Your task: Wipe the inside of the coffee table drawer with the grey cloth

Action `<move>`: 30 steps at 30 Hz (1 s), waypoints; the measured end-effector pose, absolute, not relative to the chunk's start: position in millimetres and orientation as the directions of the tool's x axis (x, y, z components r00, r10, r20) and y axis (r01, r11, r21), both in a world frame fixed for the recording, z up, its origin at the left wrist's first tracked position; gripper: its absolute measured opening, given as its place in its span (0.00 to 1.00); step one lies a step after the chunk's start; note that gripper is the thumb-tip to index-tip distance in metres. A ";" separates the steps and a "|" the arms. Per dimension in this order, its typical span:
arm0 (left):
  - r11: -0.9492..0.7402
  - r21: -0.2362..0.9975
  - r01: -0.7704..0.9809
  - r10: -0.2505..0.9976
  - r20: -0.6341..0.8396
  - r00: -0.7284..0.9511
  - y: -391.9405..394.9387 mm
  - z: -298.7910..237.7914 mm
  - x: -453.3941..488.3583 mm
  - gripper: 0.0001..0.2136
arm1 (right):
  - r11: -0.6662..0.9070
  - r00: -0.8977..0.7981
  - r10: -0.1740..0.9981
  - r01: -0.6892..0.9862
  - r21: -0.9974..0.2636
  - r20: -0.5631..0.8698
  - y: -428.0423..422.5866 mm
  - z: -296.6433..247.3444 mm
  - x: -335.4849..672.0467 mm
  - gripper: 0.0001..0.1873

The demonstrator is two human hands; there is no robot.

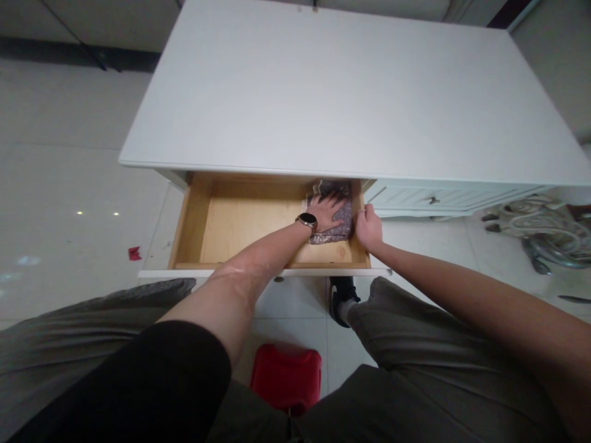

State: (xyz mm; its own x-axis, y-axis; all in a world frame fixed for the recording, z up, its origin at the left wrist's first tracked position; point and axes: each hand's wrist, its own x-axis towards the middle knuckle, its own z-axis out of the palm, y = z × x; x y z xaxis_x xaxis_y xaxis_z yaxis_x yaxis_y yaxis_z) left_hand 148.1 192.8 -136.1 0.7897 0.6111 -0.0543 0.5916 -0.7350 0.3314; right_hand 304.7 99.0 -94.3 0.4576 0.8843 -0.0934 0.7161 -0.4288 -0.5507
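Note:
A wooden drawer (pixel 249 212) is pulled out from under the white cabinet top (pixel 332 92). At its right end lies a folded, patterned grey-brown cloth (pixel 342 229). Pressed flat on that cloth is my left hand (pixel 325 213), fingers spread, with a watch (pixel 308 221) on the wrist. My right hand (pixel 369 230) is at the outside of the drawer's right wall, its fingers closed over the upper edge. Part of the cloth is hidden under my left hand.
A second drawer front (pixel 415 198) with a small knob is closed on the right. Below, a red stool (pixel 286 376) stands between my legs. Coiled hoses or cables (pixel 549 237) lie on the floor at right, and a red scrap (pixel 134 253) at left.

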 end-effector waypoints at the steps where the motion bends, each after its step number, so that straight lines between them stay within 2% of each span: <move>1: -0.745 0.306 0.593 0.610 -0.048 0.791 185.0 -139.1 149.4 0.37 | -0.428 0.457 0.884 0.716 -0.552 -0.093 99.2 -94.6 304.9 0.11; 5: -0.798 0.268 0.540 0.520 -0.148 0.841 160.6 -142.5 155.4 0.42 | -0.428 0.463 0.882 0.719 -0.548 -0.082 99.6 -95.2 305.0 0.12; 8: -0.821 0.268 0.504 0.431 -0.288 0.855 148.4 -143.3 156.2 0.53 | -0.431 0.463 0.883 0.727 -0.534 -0.083 99.6 -94.3 304.6 0.12; 10: -0.827 0.247 0.506 0.419 -0.330 0.846 144.3 -145.5 153.9 0.59 | -0.437 0.462 0.882 0.729 -0.527 -0.093 99.8 -93.0 304.2 0.12; 15: -0.821 0.246 0.515 0.416 -0.361 0.835 156.4 -147.3 119.6 0.63 | -0.468 0.474 0.872 0.735 -0.491 -0.121 100.6 -89.6 302.9 0.14; 18: -0.792 0.223 0.568 0.444 -0.429 0.787 170.5 -142.7 73.5 0.64 | -0.487 0.478 0.866 0.743 -0.459 -0.146 100.9 -87.7 302.0 0.16; 25: -0.738 0.078 0.670 0.547 -0.514 0.661 186.1 -127.0 -64.6 0.65 | -0.516 0.489 0.853 0.736 -0.438 -0.184 102.0 -84.4 301.3 0.19; 30: -0.598 0.025 0.801 0.649 -0.571 0.502 187.1 -121.6 -137.0 0.66 | -0.510 0.485 0.856 0.744 -0.432 -0.177 102.9 -85.7 302.6 0.19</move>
